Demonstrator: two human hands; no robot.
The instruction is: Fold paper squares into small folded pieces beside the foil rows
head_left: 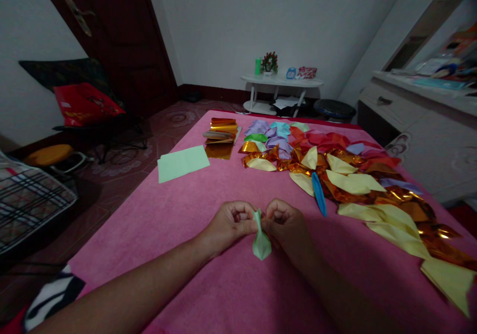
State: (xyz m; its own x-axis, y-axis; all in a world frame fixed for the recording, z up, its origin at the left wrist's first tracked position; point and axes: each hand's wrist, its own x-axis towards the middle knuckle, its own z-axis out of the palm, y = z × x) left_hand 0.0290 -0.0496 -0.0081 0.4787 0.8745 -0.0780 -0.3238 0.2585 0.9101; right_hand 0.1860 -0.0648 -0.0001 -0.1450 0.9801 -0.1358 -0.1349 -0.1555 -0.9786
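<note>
A small light-green folded paper (262, 247) is held upright over the pink cloth, its lower end puffed out and its upper part narrow. My left hand (235, 223) pinches the narrow part from the left, thumb against bent fingers. From the right, my right hand (288, 227) grips the same part, its fingers curled in. The exact fingertip contact on the right is partly hidden. Beyond my left hand lie flat light-green paper sheets (183, 163). A blue folded paper (319, 195) lies past my right hand, beside pale yellow folded papers (354, 182).
Gold foil sheets (219, 150) are stacked at the table's far left. Many folded papers, purple (279, 145), red (328, 139) and gold, cover the right side of the pink cloth (179, 229). Beyond stand a white side table (283, 81), a black stool (334, 109) and a chair with a red bag (87, 104).
</note>
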